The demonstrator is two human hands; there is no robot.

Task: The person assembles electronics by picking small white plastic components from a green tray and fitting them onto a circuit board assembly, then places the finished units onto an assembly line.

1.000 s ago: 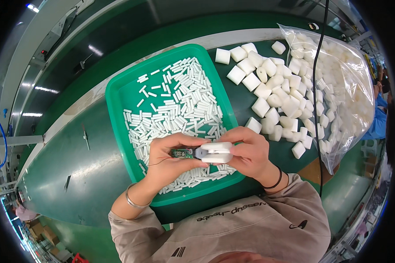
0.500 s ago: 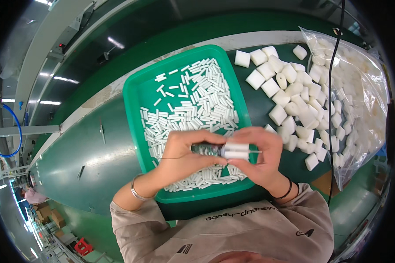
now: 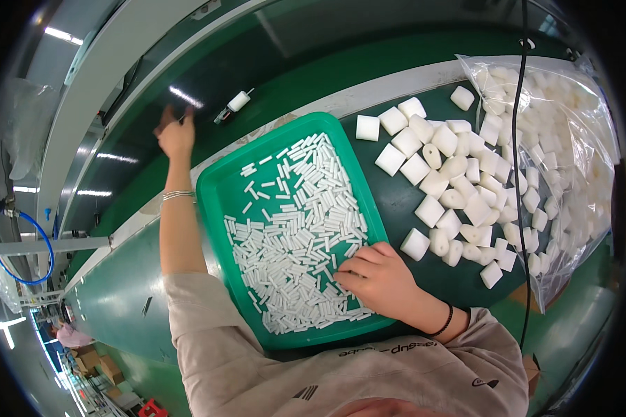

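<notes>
My left hand [image 3: 176, 133] is stretched out to the far left, over the dark green belt. Its fingers are smeared by motion, and whether anything is in them cannot be made out. To the right of it on the belt lies a dark part with a white foam cylinder [image 3: 239, 101] and a thin pin sticking out. My right hand [image 3: 379, 281] rests at the right side of the green tray [image 3: 212, 191]. Its fingers are curled down among small white tubes [image 3: 295, 243], and the fingertips are partly hidden.
Right of the tray, chunky white foam cylinders [image 3: 435, 184] are heaped on the table. Many more fill a clear plastic bag [image 3: 570, 153] at the right. A black cable [image 3: 516, 139] hangs down across the bag. A thin dark piece [image 3: 147, 306] lies on the table at left.
The dark part with the white foam cylinder has gone from between my hands to the belt. My left hand has moved far left; my right hand has dropped to the tubes in the tray.
</notes>
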